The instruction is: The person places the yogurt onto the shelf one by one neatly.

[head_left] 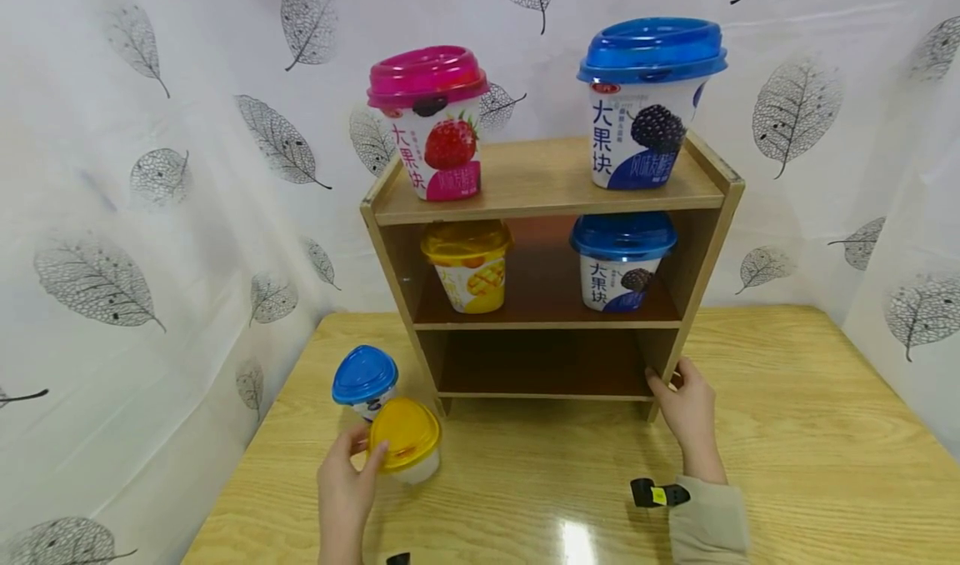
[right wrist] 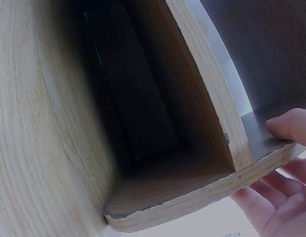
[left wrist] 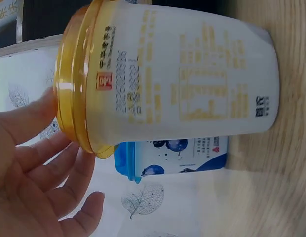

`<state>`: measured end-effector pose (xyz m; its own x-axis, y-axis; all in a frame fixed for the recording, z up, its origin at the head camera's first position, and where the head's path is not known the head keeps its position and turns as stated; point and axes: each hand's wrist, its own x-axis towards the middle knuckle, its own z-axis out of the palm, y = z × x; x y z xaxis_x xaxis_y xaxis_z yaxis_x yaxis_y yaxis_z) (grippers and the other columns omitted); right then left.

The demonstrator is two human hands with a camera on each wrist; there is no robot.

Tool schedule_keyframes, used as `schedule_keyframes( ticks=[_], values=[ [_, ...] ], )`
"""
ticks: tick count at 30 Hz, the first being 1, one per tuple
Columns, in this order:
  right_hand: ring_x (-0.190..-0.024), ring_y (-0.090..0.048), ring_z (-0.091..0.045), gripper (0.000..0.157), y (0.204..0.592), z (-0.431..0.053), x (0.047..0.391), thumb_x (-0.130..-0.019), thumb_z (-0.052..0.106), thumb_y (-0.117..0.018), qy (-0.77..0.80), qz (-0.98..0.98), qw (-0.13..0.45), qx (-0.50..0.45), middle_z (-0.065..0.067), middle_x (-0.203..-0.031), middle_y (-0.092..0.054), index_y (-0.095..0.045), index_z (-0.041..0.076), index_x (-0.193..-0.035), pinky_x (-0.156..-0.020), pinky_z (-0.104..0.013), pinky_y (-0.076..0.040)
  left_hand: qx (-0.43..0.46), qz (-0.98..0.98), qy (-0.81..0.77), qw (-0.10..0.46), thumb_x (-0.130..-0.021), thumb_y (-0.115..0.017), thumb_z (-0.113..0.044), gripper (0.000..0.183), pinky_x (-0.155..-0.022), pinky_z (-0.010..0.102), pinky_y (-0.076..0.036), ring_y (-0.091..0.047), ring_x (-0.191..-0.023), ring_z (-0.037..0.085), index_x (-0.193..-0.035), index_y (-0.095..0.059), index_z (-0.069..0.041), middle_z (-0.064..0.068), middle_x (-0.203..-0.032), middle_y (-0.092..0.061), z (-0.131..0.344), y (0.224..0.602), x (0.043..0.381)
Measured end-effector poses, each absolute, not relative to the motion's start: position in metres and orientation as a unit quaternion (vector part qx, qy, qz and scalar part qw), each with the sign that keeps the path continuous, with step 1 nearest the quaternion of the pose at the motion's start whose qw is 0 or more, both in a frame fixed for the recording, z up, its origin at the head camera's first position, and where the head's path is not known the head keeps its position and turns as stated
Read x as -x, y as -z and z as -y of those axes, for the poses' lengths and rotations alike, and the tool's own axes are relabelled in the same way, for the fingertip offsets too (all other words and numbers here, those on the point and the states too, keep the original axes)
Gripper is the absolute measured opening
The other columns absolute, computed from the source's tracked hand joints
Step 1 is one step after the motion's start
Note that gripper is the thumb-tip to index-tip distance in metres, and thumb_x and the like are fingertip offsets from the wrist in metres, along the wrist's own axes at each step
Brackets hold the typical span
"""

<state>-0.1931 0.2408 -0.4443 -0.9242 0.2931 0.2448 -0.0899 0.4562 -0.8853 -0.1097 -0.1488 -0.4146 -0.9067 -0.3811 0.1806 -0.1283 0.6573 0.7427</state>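
My left hand [head_left: 348,486] holds a yogurt cup with a yellow lid [head_left: 405,436] by the lid, thumb on the near side and fingers beyond it. The cup stands upright at the table; whether its base touches cannot be told. Just behind it is a blue-lidded yogurt cup [head_left: 366,377], blueberries printed on its side in the left wrist view. My right hand [head_left: 686,415] grips the right side panel of a small wooden shelf [head_left: 708,257] low down. In the right wrist view the thumb [right wrist: 293,126] lies inside the panel and the other fingers curl round its outside.
On the shelf's top stand a pink-lidded strawberry cup [head_left: 431,123] and a blue-lidded blackberry cup [head_left: 652,102]. Its middle level bears a yellow-lidded cup [head_left: 472,269] and another blue-lidded cup [head_left: 622,261]. A leaf-printed curtain [head_left: 210,215] surrounds the wooden table [head_left: 787,415].
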Motion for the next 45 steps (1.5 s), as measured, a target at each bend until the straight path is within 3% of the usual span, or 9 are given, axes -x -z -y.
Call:
schedule_keyframes(
  ticks=[5,11,21,27,45],
  values=[
    [-0.103,-0.048,-0.044,0.038,0.4445,-0.2415,0.1940,-0.084,0.011,-0.056,-0.516,0.833,0.188,0.063,-0.028,-0.114,-0.050,-0.048,-0.005,-0.117,-0.078,-0.051,-0.044,-0.125,0.891,0.394,0.187,-0.082,-0.059,-0.002,0.024,-0.081,0.050,-0.041,-0.054,-0.094,0.036,-0.104,-0.055,0.006,0.022,-0.102,-0.058,0.1483,0.4176,0.1116],
    [-0.100,-0.050,-0.044,0.037,0.4452,-0.2417,0.1947,-0.083,0.009,-0.056,-0.514,0.832,0.198,0.061,-0.028,-0.112,-0.051,-0.049,-0.005,-0.116,-0.077,-0.051,-0.044,-0.133,0.889,0.398,0.182,-0.086,-0.054,-0.004,0.025,-0.084,0.053,-0.039,-0.050,-0.101,0.038,-0.109,-0.053,0.007,0.024,-0.107,-0.054,0.1473,0.4197,0.1152],
    [-0.102,-0.049,-0.044,0.037,0.4457,-0.2417,0.1944,-0.084,0.011,-0.056,-0.515,0.833,0.194,0.062,-0.028,-0.112,-0.051,-0.049,-0.004,-0.117,-0.078,-0.051,-0.044,-0.198,0.909,0.352,0.104,-0.082,-0.055,-0.046,0.065,-0.073,0.045,-0.044,-0.051,-0.089,0.033,-0.119,-0.044,0.006,0.025,-0.108,-0.048,0.1465,0.4175,0.1122],
    [-0.101,-0.049,-0.043,0.037,0.4461,-0.2416,0.1946,-0.084,0.010,-0.056,-0.517,0.831,0.196,0.061,-0.027,-0.112,-0.051,-0.049,-0.004,-0.117,-0.079,-0.051,-0.043,-0.174,0.924,0.330,0.083,-0.079,-0.060,-0.034,0.056,-0.063,0.041,-0.046,-0.053,-0.079,0.028,-0.115,-0.044,0.006,0.023,-0.101,-0.050,0.1470,0.4125,0.1078],
    [-0.102,-0.049,-0.044,0.037,0.4446,-0.2407,0.1933,-0.084,0.011,-0.056,-0.515,0.833,0.193,0.060,-0.028,-0.112,-0.051,-0.049,-0.005,-0.117,-0.078,-0.051,-0.044,-0.171,0.897,0.395,0.100,-0.081,-0.057,-0.015,0.040,-0.065,0.039,-0.050,-0.058,-0.086,0.035,-0.112,-0.048,0.008,0.024,-0.101,-0.054,0.1509,0.4151,0.1097]
  ],
)
